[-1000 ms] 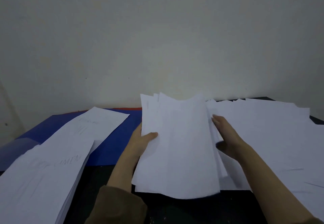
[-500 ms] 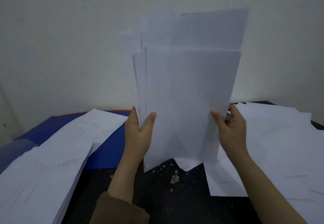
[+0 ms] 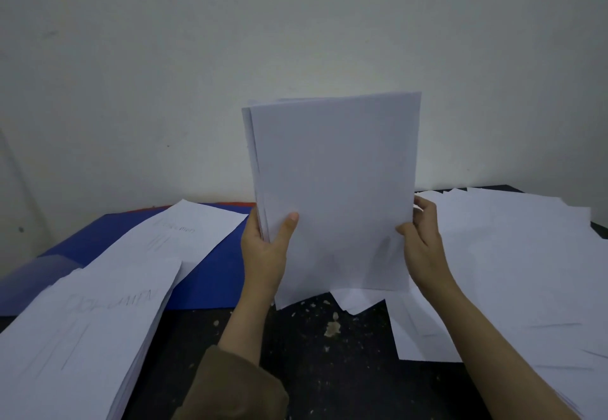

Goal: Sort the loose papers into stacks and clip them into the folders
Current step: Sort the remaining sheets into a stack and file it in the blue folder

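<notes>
Left hand (image 3: 263, 255) and right hand (image 3: 424, 242) pinch the upright sheaf (image 3: 335, 189) by its side edges — tap its bottom edge square on the table (image 3: 312, 370), loosening both grips.

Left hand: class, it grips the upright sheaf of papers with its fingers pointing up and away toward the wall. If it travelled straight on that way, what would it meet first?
Probably the pale wall. Nothing shows between the left hand, gripping the paper sheaf, and the wall, though depth is unclear.
</notes>
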